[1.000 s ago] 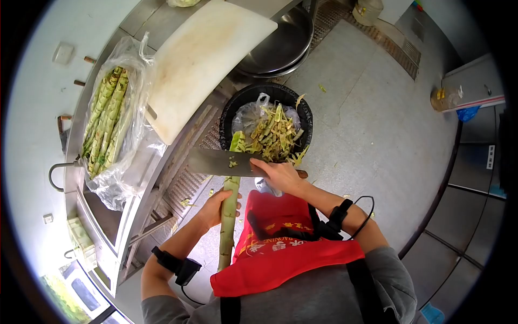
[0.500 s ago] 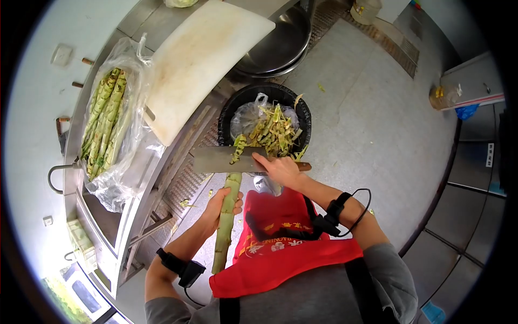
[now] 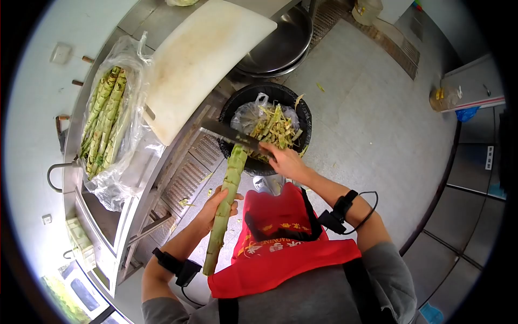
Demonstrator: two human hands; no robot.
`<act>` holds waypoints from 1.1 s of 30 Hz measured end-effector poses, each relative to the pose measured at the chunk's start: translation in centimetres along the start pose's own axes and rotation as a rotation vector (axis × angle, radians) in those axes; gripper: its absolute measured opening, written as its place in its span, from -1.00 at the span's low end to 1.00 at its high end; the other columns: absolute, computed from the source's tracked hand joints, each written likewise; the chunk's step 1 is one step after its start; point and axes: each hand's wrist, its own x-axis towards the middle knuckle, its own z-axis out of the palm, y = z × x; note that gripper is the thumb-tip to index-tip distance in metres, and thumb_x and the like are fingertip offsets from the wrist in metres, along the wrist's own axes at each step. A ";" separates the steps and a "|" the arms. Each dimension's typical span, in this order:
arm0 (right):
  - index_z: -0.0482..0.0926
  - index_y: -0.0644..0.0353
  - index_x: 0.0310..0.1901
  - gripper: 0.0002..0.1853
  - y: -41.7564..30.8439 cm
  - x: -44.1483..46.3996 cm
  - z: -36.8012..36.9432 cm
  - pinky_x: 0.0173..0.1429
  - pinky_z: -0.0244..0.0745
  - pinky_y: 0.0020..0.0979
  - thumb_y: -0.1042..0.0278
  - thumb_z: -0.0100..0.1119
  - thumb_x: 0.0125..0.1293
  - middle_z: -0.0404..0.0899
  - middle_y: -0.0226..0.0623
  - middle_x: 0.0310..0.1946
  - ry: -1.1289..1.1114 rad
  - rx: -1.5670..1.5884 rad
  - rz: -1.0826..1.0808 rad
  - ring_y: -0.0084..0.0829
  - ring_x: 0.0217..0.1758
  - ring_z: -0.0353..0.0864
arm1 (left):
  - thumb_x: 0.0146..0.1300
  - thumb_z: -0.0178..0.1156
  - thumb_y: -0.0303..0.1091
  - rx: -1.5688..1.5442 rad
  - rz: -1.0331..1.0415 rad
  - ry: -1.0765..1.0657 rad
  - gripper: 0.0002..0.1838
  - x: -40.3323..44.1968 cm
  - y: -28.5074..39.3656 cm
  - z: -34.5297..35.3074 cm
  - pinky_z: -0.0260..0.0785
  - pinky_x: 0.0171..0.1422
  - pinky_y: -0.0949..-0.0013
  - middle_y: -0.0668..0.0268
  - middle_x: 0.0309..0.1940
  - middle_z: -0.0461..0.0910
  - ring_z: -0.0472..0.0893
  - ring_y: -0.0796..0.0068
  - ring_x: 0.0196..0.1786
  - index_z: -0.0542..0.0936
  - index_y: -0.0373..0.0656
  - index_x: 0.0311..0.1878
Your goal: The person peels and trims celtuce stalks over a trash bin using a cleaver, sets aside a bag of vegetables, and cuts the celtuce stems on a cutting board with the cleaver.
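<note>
My left hand (image 3: 216, 206) is wrapped round a thick green celtuce stalk (image 3: 225, 208), its upper end tilted away from me over the bin's near rim. My right hand (image 3: 287, 162) grips a cleaver (image 3: 232, 134), its handle mostly hidden in my fingers. The broad blade points left and crosses at the stalk's upper end. Beneath the blade stands a black bin (image 3: 227, 108) lined with a plastic bag, holding a heap of green and yellowish peelings (image 3: 275, 127).
On the steel counter at left, several celtuce stalks (image 3: 110, 116) lie in a clear plastic bag (image 3: 132, 70). A white cutting board (image 3: 199, 59) is beside them. Large metal bowls (image 3: 283, 40) stand behind the bin. Grey cabinets (image 3: 453, 205) line the right side.
The cleaver has moved up the stalk to its far end and its blade has tilted. A peel strip on the blade is gone from there. The stalk's upper end has swung slightly right.
</note>
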 end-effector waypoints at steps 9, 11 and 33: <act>0.23 -0.11 0.30 -0.36 -1.9 -0.9 1.5 -0.50 0.47 -0.16 0.41 0.07 0.13 0.57 -0.19 -0.53 -0.082 -0.207 -0.104 -0.13 -0.55 0.60 | 0.41 -0.15 -0.17 0.025 -0.064 0.100 -0.65 0.8 1.1 0.7 0.46 -0.31 0.42 0.28 -0.10 0.47 0.48 0.48 -0.29 0.27 -0.09 0.16; 0.23 -0.11 0.30 -0.37 -2.3 -1.3 1.8 -0.51 0.47 -0.17 0.40 0.06 0.13 0.57 -0.19 -0.55 -0.043 -0.185 -0.151 -0.15 -0.56 0.59 | 0.41 -0.16 -0.18 -0.008 -0.042 0.076 -0.67 1.1 1.2 0.9 0.43 -0.34 0.45 0.28 -0.12 0.46 0.46 0.50 -0.32 0.28 -0.10 0.13; 0.40 -0.06 0.15 -0.50 3.0 0.7 -1.0 -0.37 0.53 -0.11 0.39 0.12 0.11 0.59 -0.04 -0.48 -0.069 0.008 0.157 -0.03 -0.46 0.61 | 0.29 -0.02 -0.19 0.015 -0.044 0.066 -0.46 -0.2 -1.1 -0.2 0.50 -0.08 0.21 0.22 0.01 0.41 0.50 0.41 -0.14 0.15 0.01 0.33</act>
